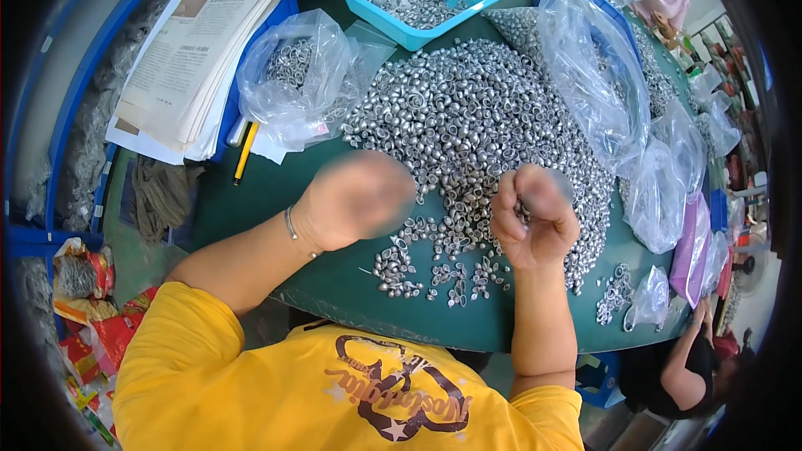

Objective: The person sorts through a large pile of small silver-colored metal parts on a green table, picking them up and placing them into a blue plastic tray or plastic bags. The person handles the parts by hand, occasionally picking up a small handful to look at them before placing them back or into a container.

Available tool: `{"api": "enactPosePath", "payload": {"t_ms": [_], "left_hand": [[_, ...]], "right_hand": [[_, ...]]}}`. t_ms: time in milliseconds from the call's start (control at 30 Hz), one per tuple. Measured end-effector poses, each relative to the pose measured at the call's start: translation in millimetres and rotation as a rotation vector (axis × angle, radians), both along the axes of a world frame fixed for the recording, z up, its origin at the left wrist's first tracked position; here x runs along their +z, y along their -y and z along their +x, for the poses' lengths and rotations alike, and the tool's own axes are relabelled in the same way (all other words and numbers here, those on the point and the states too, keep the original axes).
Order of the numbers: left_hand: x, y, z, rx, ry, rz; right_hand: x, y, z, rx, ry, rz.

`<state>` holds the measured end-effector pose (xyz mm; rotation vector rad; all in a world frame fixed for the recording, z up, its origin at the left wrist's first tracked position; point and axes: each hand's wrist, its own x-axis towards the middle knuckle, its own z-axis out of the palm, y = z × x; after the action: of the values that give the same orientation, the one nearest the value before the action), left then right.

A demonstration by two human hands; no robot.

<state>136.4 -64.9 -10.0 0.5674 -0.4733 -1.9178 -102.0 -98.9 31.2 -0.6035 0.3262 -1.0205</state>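
Observation:
A broad heap of small silver metal pieces [493, 104], some domed and some like oval rings, covers the middle of the green table [276, 225]. My left hand [355, 200] is over the heap's left front edge, curled closed, its fingertips blurred. Over the front of the heap, my right hand [535, 217] has its fingers bent in toward the thumb; whatever it pinches is hidden by blur. Between my hands, near the table edge, lie small separate clusters of the pieces [397, 271].
Behind the heap is a turquoise basket [372, 15] holding more pieces. Clear plastic bags [296, 58] flank the heap. Papers [196, 46] rest on a blue bin at left, beside a yellow pen [246, 153]. Two other people sit on the right side.

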Motion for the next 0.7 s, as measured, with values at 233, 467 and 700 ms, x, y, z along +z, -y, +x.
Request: {"api": "enactPosePath", "payload": {"t_ms": [233, 467, 700], "left_hand": [[12, 4, 1, -0.157, -0.135, 0.078], [11, 3, 2, -0.142, -0.127, 0.073], [9, 2, 1, -0.135, -0.140, 0.095]], "right_hand": [[-13, -14, 21, -0.188, -1.697, -1.233], [-12, -12, 24, -0.142, -1.767, -1.303], [-8, -10, 15, -0.058, -1.247, -0.887]]}}
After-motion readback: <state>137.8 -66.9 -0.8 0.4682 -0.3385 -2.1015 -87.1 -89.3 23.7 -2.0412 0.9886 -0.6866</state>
